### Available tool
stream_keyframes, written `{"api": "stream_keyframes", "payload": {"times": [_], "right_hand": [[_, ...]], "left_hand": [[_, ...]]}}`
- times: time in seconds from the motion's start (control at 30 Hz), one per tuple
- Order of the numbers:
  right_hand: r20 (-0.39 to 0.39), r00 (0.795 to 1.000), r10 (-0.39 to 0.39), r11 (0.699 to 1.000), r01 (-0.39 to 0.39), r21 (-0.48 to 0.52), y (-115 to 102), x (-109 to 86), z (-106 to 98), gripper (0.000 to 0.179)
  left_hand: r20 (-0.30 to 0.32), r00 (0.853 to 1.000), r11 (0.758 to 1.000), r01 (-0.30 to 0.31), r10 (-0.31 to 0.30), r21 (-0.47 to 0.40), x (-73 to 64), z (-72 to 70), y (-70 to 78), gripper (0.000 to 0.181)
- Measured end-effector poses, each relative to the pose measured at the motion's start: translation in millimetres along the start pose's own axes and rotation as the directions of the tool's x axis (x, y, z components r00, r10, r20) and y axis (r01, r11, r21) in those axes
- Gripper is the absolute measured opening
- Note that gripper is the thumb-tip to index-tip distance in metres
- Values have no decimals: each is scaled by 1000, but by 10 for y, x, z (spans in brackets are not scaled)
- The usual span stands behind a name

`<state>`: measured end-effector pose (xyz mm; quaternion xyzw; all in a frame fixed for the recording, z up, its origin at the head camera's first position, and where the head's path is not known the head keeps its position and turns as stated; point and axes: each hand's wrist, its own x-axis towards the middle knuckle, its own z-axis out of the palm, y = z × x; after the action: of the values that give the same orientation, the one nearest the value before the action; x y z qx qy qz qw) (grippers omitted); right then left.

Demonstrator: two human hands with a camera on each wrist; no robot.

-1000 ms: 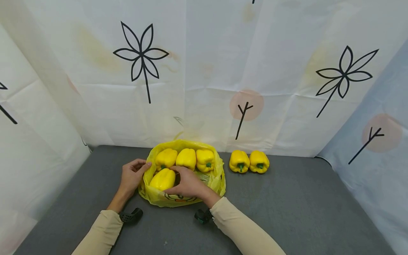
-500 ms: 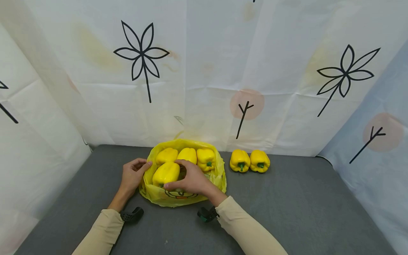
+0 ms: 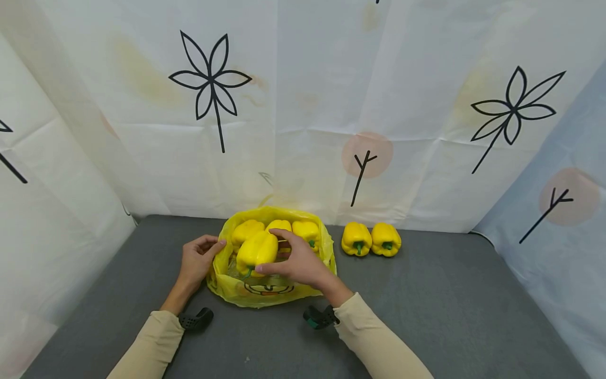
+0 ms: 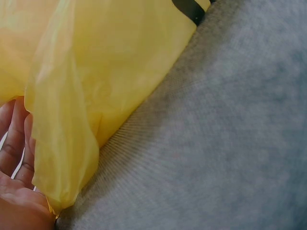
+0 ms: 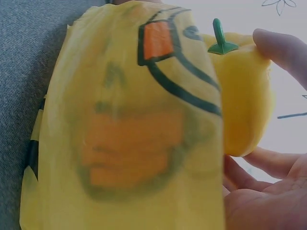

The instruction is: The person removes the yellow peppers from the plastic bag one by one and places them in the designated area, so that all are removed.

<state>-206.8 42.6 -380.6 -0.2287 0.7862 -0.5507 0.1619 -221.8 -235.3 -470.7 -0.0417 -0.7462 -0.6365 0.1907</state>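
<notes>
A yellow plastic bag (image 3: pixel 265 301) with a printed picture stands wide-mouthed on the table. Over its opening my right hand (image 3: pixel 303 261) grips a yellow bell pepper (image 3: pixel 257 251), thumb on the near side and fingers behind. In the right wrist view the held pepper (image 5: pixel 247 96) shows its green stem, partly covered by the bag's front wall. Several other peppers lie in the bag, one at the back left (image 3: pixel 247 231). My left hand (image 3: pixel 195 263) pinches the bag's left rim between thumb and fingers. In the left wrist view the bag (image 4: pixel 115 52) hides part of that hand.
Two more yellow bell peppers, a left one (image 3: pixel 356 238) and a right one (image 3: pixel 385 239), lie side by side right of the bag. The grey table (image 3: pixel 450 305) ends at a white patterned cloth (image 3: pixel 307 105) behind and at both sides.
My right hand has raised the front pepper from the bag's front left, moving it up and to the right. My left hand has stayed at the rim.
</notes>
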Motion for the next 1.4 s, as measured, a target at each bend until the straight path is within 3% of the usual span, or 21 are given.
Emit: {"api": "stream_keyframes", "payload": {"times": [0.6, 1.4], "right_hand": [[-16, 999, -50, 995, 51, 89, -79, -202, -288, 88], [-63, 996, -58, 975, 70, 209, 85, -577, -781, 87]], "left_hand": [[5, 1000, 1000, -13, 13, 11, 50, -3, 50, 23], [17, 1000, 1000, 5, -5, -1, -8, -2, 43, 25]]}}
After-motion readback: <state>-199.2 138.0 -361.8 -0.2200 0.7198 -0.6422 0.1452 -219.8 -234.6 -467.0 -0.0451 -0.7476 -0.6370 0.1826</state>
